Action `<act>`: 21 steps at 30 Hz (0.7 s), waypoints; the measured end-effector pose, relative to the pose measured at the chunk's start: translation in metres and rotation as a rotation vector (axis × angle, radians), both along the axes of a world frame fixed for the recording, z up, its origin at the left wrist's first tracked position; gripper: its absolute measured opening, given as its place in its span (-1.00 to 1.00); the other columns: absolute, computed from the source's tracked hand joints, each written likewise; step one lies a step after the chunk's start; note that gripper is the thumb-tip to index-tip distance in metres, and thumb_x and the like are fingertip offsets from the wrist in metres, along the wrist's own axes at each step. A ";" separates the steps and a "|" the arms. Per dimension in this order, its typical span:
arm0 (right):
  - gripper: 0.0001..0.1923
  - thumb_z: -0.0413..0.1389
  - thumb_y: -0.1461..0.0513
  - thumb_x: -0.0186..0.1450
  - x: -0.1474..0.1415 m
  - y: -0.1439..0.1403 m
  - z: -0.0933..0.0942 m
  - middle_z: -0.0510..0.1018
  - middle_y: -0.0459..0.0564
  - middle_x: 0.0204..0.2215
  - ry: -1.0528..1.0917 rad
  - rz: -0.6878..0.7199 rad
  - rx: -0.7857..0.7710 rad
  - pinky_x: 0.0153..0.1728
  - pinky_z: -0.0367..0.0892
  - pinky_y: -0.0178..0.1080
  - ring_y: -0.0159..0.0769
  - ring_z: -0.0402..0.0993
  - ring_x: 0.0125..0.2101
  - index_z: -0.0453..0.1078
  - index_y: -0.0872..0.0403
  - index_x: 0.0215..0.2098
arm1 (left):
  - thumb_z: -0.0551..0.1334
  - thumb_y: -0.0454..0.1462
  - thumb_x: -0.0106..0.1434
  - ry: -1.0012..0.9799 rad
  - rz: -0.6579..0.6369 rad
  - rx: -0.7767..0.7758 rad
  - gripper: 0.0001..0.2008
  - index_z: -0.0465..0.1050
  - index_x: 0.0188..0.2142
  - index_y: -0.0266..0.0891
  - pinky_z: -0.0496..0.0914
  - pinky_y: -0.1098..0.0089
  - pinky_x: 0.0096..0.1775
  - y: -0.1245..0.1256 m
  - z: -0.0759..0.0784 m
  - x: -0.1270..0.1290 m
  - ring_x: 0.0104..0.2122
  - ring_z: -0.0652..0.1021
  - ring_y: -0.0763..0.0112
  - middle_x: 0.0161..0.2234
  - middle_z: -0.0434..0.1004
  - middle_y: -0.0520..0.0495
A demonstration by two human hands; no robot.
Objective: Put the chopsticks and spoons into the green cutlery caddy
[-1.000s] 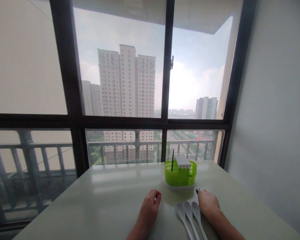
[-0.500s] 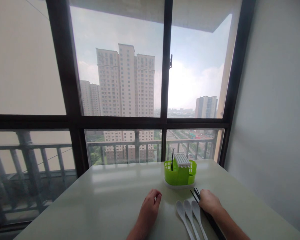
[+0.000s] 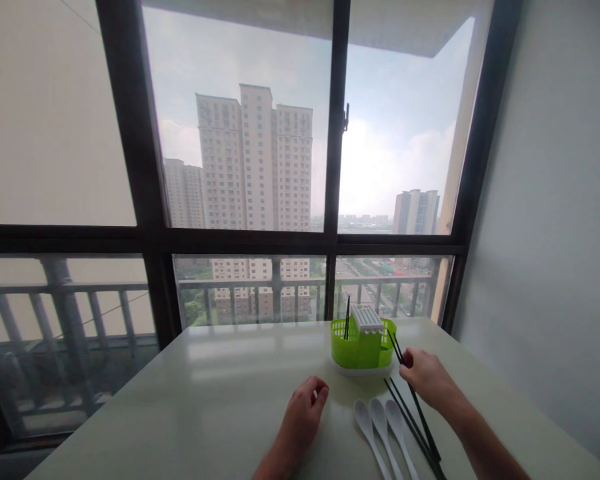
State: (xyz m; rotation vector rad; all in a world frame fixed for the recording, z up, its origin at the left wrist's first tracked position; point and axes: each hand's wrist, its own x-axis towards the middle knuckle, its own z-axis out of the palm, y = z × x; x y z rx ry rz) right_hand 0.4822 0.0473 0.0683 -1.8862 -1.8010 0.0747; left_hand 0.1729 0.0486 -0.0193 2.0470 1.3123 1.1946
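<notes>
Right hand (image 3: pixel 427 379): pinched the black chopsticks (image 3: pixel 421 411) between thumb and fingertips, above their middle.
Left hand (image 3: pixel 303 415): loosely curled, nothing seen in it, low over the tabletop (image 3: pixel 205 407); whether it touched could not be told.
Long axis of the black chopsticks: ran slantwise, upper tips toward the tabletop's far edge, lower ends toward its near side.
Green basket (image 3: pixel 369 352): stood near the far edge, right of middle, ahead and to the left of the right hand, the nearer one.
Upper tips: overlapped the basket's right end in view; contact could not be told.
Loose chopsticks (image 3: pixel 423 441): lay just left of the held ones, slanting similarly.
Spoons (image 3: pixel 379 415): three white ones lay side by side, between the left hand and the loose chopsticks.
</notes>
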 end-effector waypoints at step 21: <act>-0.86 0.15 0.13 0.27 -0.123 0.003 0.010 0.54 -0.14 -0.53 0.728 0.536 0.083 -0.51 0.39 -0.34 -0.33 0.52 -0.56 0.39 0.05 -0.34 | 0.17 -0.25 0.29 0.032 -0.163 -0.058 -0.86 0.53 -0.31 -0.14 0.36 0.45 -0.25 -0.006 0.003 0.007 -0.36 0.52 0.37 -0.35 0.56 0.00</act>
